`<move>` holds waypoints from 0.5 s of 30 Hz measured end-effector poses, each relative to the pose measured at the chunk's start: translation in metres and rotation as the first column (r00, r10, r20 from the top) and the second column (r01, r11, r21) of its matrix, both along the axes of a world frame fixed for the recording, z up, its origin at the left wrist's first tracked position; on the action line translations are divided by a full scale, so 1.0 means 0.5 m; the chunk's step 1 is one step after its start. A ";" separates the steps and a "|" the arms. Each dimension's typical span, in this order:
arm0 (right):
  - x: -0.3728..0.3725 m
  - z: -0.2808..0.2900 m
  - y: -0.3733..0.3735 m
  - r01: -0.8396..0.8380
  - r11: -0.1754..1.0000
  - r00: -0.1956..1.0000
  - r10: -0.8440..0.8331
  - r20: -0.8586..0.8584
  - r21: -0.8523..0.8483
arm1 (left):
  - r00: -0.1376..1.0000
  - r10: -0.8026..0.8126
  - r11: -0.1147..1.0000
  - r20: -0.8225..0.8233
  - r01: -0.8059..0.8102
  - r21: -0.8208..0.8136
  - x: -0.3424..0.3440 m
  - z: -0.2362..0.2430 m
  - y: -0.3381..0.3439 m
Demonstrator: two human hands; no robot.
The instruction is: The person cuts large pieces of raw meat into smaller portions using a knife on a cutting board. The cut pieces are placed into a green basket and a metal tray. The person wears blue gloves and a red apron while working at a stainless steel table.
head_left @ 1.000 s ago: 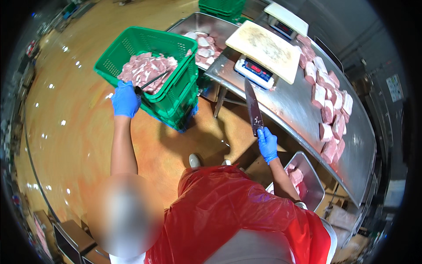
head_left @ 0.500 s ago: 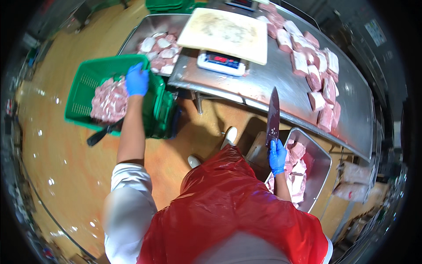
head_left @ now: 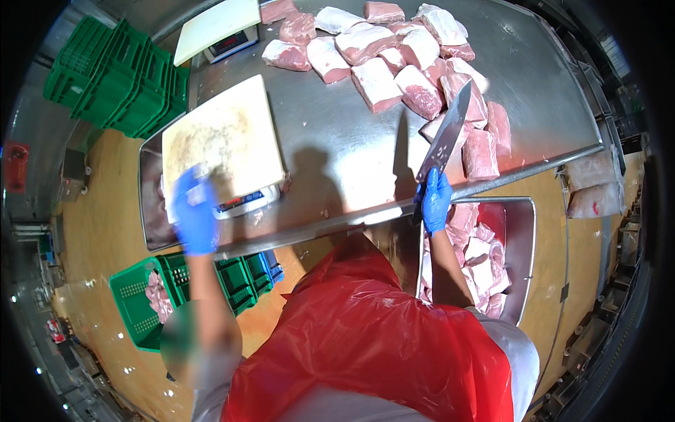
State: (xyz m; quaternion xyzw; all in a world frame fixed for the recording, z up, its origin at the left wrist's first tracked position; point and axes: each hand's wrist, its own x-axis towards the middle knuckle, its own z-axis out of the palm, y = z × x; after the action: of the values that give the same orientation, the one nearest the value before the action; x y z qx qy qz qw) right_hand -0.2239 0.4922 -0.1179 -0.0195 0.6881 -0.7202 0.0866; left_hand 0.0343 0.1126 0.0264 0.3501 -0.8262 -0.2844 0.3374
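My right hand (head_left: 436,204), in a blue glove, is closed round the handle of a large kitchen knife (head_left: 448,130). The blade points up and away over the near edge of the metal table (head_left: 545,91). My left hand (head_left: 195,218), also blue-gloved, is smeared by motion, and its fingers cannot be made out. It hovers at the near left corner of a stained white cutting board (head_left: 221,133), which rests on a digital scale (head_left: 252,204). Just beyond the blade, pale pink meat chunks (head_left: 373,84) with white fat lie on the table.
A steel tub (head_left: 529,260) of meat pieces stands below the table at right. At lower left is a green crate (head_left: 126,299) with meat. Another steel bin (head_left: 150,190) sits left of the table. Stacked green crates (head_left: 116,77) and a second white board (head_left: 218,28) are farther back.
My left hand has left the green crate and come up to the cutting board. My view has shifted, bringing the table nearer. The knife stays in my right hand.
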 end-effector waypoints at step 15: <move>0.169 0.012 0.336 0.329 0.868 0.919 -0.385 0.085 0.371 | 0.693 0.029 0.932 0.720 -0.279 0.232 -1.074 -0.344 0.220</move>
State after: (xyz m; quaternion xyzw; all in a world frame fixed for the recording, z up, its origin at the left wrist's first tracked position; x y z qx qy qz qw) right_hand -0.1396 0.6602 -0.1121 0.1806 0.7874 -0.5893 0.0074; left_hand -0.5028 0.2228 -0.1457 0.5513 -0.8007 -0.2304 -0.0436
